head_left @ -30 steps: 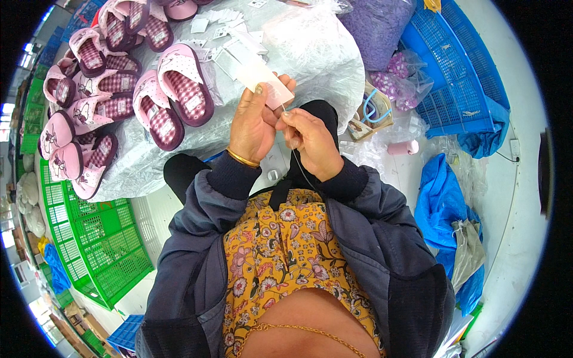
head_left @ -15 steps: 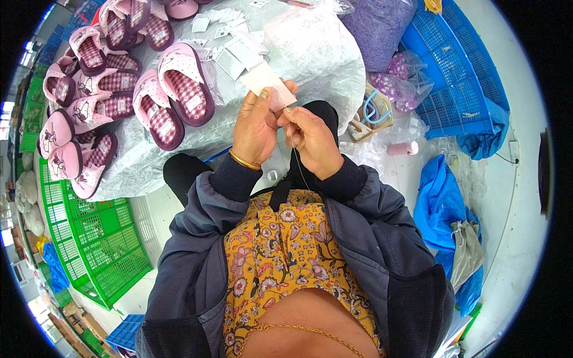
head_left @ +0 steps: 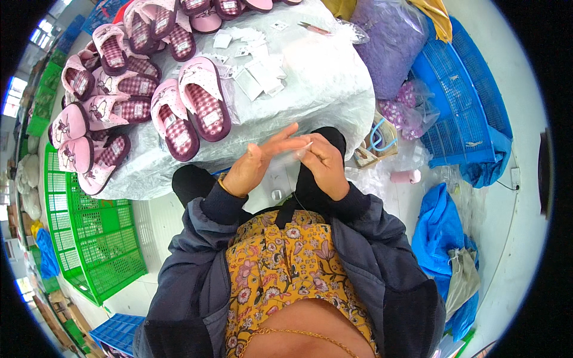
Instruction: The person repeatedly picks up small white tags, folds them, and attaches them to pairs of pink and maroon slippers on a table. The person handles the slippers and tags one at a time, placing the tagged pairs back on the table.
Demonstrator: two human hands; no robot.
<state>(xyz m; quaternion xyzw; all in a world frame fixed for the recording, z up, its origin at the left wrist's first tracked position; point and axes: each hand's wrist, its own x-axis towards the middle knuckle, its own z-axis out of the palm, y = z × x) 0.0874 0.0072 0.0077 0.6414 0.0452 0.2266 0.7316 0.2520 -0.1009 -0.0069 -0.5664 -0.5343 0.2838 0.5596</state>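
Note:
Over my lap, just off the near edge of the covered table [head_left: 286,110], my two hands meet. My left hand [head_left: 259,164] has its fingers stretched toward the right one and its thumb apart. The fingertips of my right hand [head_left: 325,164] are pinched together beside the left fingertips. A small pale thing [head_left: 304,148] shows there, too thin and blurred to name. Beyond my left hand lies a pair of pink slippers, the nearer slipper [head_left: 205,98] with a checked insole. Paper cards [head_left: 262,74] lie loosely piled past my fingers.
More pink slippers [head_left: 119,80] crowd the table's left side. Small snips [head_left: 314,28] lie at the far side. To the right are a bag of purple fluffy material [head_left: 385,48], a blue crate [head_left: 456,101] and a pink roll [head_left: 406,176]. A green crate [head_left: 98,238] stands left.
The pale pink card in my left hand no longer shows face-up. My left fingers have straightened, and both hands have lowered slightly. The view has shifted, so the table appears lower and further right.

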